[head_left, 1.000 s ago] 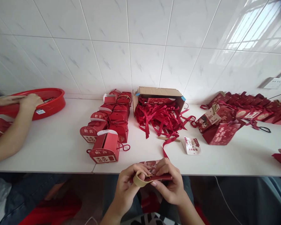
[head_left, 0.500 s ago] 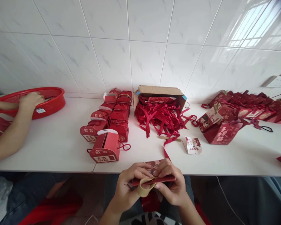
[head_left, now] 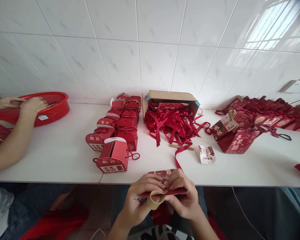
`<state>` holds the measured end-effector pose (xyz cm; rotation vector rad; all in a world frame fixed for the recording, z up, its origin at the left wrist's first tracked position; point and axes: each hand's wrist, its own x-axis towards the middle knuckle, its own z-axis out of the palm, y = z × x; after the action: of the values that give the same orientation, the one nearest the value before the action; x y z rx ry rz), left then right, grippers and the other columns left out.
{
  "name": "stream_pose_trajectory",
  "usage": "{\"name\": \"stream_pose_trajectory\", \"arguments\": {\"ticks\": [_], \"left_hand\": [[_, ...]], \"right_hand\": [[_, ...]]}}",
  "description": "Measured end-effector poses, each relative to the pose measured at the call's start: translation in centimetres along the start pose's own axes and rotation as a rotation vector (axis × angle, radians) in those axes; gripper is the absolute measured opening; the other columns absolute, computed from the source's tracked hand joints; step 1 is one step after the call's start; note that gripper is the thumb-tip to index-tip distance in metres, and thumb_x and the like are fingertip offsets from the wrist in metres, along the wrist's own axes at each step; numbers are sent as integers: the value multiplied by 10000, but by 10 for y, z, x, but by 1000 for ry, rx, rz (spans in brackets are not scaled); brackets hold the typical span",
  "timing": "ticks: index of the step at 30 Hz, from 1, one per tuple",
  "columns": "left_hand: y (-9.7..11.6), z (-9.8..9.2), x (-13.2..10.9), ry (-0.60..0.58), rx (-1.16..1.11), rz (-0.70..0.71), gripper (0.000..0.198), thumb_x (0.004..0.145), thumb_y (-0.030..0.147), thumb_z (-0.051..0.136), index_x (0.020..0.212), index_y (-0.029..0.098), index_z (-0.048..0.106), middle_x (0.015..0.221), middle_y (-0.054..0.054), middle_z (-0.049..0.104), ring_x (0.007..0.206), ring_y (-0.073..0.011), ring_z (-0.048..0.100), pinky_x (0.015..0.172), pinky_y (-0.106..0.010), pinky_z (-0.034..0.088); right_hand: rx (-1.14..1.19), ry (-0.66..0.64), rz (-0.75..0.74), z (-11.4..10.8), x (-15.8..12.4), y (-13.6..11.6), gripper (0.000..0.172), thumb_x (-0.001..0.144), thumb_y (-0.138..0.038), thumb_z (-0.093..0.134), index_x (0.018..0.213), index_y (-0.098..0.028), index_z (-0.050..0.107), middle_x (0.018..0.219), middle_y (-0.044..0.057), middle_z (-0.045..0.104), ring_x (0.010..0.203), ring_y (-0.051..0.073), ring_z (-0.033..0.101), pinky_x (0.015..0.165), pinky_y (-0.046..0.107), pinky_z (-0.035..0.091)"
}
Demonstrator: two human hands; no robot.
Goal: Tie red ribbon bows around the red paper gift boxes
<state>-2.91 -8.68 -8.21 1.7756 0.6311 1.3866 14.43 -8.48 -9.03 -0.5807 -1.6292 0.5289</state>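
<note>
The fingers of the left hand [head_left: 137,195] are being kept clamped on the left part of a dark red box [head_left: 177,191], with a gold ribbon loop [head_left: 155,203] being held beside the thumb. The right part is being pinched by the right hand [head_left: 185,193], thumb below and fingers above. The box is being held over the lap, at the near edge of the bench [head_left: 67,150]; how its inner folds are being joined is being hidden by the hands.

Judging by the grip, the ribbon is being worked at the box's top edge — a fitting or fastening step, apparently — and a steady pinch with a careful pull seems to be what is being called for next.

Just beyond, a red ribbon strand [head_left: 178,155] is being left trailing from a heap of red ribbons [head_left: 170,123], which is being spilled out of an open carton [head_left: 171,96]; a red printed card [head_left: 173,106] is also being held inside.

To the left, a slotted red box [head_left: 111,160] is being stood in front of other red boxes [head_left: 127,123], contents not being shown. Farther left, a red basin [head_left: 57,113] is being reached into by a co-worker's hand [head_left: 33,105] — what is being kept there cannot be told. To the right, dark red boxes [head_left: 240,141] are being grouped.
</note>
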Motion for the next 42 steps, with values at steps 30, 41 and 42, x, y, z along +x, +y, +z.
{"name": "stream_pose_trajectory", "arguments": {"ticks": [30,41,42], "left_hand": [[-3,-7,4,-82,233,33,348,855,77,565,1162,236,601,920,-61,619,829,-158,627,699,-238,527],[-3,-3,12,-33,365,71,150,830,64,589,864,197,648,841,-47,644,931,-191,619,804,-271,528],[-2,-3,13,-30,371,68,146,830,66,590,851,198,650,839,-45,651,922,-189,624,796,-266,531]], "right_hand": [[122,1,334,3,-2,-3,77,779,-165,718,812,-219,675,834,17,540,723,116,568,608,211,491],[103,131,298,8,-3,-1,92,766,-157,721,811,-220,672,803,10,552,722,118,560,632,220,478],[117,143,315,9,-2,-1,88,768,-160,720,807,-221,670,810,11,555,729,118,567,636,220,483]]}}
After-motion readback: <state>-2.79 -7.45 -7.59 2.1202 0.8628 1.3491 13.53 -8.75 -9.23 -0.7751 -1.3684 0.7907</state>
